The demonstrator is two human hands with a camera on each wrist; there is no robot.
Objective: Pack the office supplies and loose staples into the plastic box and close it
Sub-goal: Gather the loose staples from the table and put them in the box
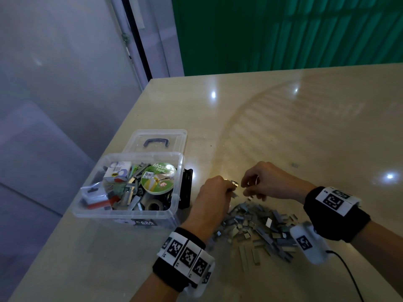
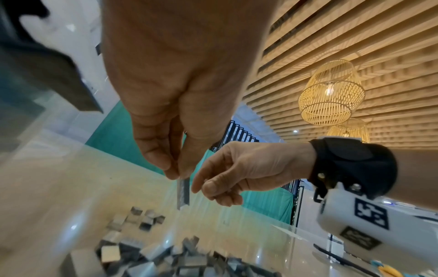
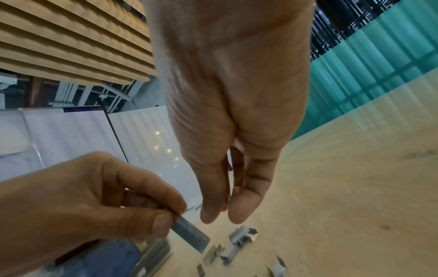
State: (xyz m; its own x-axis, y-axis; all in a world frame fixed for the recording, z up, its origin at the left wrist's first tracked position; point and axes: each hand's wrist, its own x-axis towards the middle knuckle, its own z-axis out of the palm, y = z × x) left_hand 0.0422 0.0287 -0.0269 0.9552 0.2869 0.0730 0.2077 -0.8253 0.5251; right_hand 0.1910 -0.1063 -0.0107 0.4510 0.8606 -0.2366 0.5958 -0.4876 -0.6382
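Left wrist footage shows a strip of staples (image 2: 183, 193) pinched between the thumb and fingertips of the left hand (image 2: 180, 90), the strip hanging down from the pinch. Just beside it, the right hand (image 2: 249, 168) is seen with its fingers curled, thumb and forefinger drawn close together. From the right wrist, something small and metallic is glimpsed between the right thumb and forefinger tips (image 3: 239, 208), though what it is cannot be told; the left hand's strip (image 3: 189, 234) is held out just beside them.

From the head view, both hands are seen nearly meeting above the table (image 1: 283, 127), left hand (image 1: 214, 197) and right hand (image 1: 268, 182) apart by a small gap. Below and toward the wrists, a heap of loose staples (image 1: 255, 227) is spread on the table, with a few pieces scattered just under the fingertips (image 3: 241, 237).

Left of the left hand, the clear box (image 1: 130, 211) stands open and is filled with staple strips, a roll of masking tape (image 1: 158, 178), a small carton (image 1: 118, 172) and packaged items. Its lid (image 1: 157, 140) lies flat behind it, handle up. A dark object (image 1: 186, 188) is wedged between the box and the left hand; it cannot be identified.

Marker-printed bands are worn on both wrists (image 1: 185, 258).
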